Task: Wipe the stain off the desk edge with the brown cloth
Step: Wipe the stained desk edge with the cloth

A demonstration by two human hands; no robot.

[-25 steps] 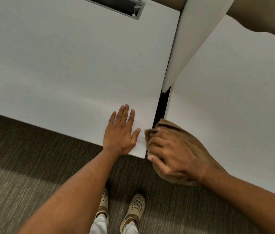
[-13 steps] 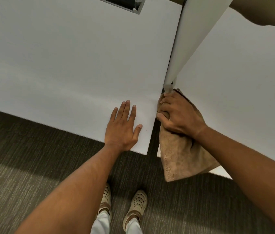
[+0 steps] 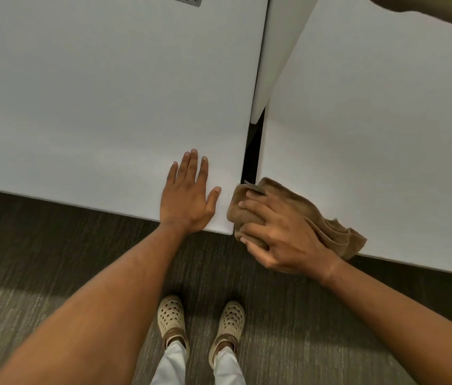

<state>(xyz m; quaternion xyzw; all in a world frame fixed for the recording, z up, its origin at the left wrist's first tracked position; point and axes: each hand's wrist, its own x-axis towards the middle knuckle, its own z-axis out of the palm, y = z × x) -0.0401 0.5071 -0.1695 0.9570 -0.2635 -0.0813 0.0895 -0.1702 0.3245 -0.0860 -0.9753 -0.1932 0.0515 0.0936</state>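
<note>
Brown cloth (image 3: 322,218): bunched, gripped in right hand at near corner of right desk, partly draped on that desktop, pressed against side edge of left desk.

Left desk (image 3: 80,93): white top, bare; dark slot at far edge, cut off by frame.
Left hand (image 3: 190,201): flat on left desk near its front right corner, palm down, fingers spread, holding nothing.
Gap (image 3: 251,157): dark, narrow, between the two desks.
Divider panel (image 3: 277,51): white, upright, standing in far part of gap.
Right hand (image 3: 277,234): fingers curled and clamped on cloth, just beside corner of left desk; thumb low, at desk front.
Right desk (image 3: 386,120): white top, bare apart from cloth.
Floor (image 3: 39,259): grey-brown carpet, streaked.
Shoes (image 3: 172,318): pair, cream, perforated, below desks; white trouser legs above them.
Stain: cannot tell; one small dark speck on left desk between thumb and cloth.
</note>
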